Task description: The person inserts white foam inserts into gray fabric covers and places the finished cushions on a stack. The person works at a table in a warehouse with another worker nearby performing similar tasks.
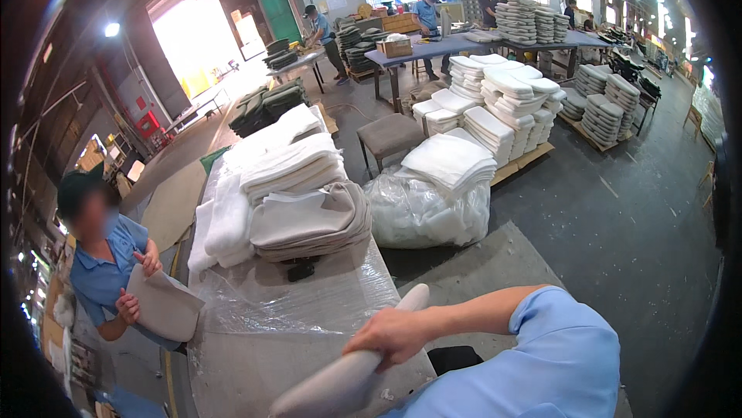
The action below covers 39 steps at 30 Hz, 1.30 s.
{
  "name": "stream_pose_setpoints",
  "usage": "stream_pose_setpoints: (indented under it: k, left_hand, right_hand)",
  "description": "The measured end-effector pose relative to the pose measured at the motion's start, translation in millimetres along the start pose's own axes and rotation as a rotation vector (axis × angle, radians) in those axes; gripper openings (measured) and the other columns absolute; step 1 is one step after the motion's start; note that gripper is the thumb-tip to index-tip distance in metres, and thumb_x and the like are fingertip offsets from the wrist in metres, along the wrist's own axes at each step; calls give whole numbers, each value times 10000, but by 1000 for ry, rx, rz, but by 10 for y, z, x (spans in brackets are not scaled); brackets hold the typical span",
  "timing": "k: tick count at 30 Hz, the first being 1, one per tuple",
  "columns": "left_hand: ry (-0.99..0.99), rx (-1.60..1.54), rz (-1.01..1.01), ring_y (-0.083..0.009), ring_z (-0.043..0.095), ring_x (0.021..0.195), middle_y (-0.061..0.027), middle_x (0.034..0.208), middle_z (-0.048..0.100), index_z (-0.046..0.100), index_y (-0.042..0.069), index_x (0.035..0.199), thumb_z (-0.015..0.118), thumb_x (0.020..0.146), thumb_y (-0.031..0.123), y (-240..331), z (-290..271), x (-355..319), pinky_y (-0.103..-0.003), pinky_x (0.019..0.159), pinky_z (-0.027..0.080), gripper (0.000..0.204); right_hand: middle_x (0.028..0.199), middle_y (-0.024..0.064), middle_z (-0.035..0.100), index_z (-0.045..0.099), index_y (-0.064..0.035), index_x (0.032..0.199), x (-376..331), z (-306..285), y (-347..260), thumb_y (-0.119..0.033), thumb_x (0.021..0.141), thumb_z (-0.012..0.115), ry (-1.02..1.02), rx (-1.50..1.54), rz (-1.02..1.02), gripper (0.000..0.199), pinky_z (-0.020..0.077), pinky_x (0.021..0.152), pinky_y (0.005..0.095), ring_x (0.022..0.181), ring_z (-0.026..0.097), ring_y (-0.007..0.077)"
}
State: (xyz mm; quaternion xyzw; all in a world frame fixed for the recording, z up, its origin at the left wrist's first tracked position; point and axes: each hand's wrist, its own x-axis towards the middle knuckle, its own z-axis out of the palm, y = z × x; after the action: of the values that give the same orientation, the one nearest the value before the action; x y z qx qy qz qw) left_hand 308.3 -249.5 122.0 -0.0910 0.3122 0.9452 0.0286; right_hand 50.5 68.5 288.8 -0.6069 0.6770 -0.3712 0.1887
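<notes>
Right hand point(394, 334) grips beige padded piece point(348, 371) over near bench point(255, 356), mid-handling; left hand not visible. Next move probably needs laying piece flat beside grey stack point(313, 221).

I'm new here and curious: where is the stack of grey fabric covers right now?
In the head view, the stack of grey fabric covers sits on the plastic-covered table, left of centre, beside the white foam pads and beyond the person's right hand.
</notes>
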Motion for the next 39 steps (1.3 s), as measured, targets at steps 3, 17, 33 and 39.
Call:
stream_pose_setpoints:
  k: [3,17,33,39]
  left_hand:
    - [-9,285,-214,-267,658,1128,-163,1263,697,577,60,1450,567,1073,368,48,131,242,-421,965,537,487]
    - [93,1481,-445,-233,706,940,-138,1065,788,735,-8,1227,750,956,307,-601,-71,1048,-384,817,559,415]
    - [256,1604,-133,-404,698,974,-269,1036,735,729,-24,1044,688,979,375,-614,30,881,-482,850,534,406]
    - [360,1777,-104,-508,660,1059,-283,1101,722,715,-10,1088,514,1053,438,-745,-94,1006,-560,899,520,492]
  right_hand:
    - [1149,142,743,642,-109,1308,46,275,31,-186,687,864,-104,-197,-112,664,547,864,508,1064,702,389]
    - [1217,167,727,567,-55,1440,171,1022,432,-305,829,805,-657,194,30,703,530,958,485,1101,705,356]
    - [883,141,741,771,-99,1066,660,1409,1807,-197,922,640,-528,-125,808,218,590,632,461,727,729,321]
    - [974,188,737,718,-108,1036,401,1514,1936,-306,962,636,-143,-169,566,226,539,817,541,953,700,418]
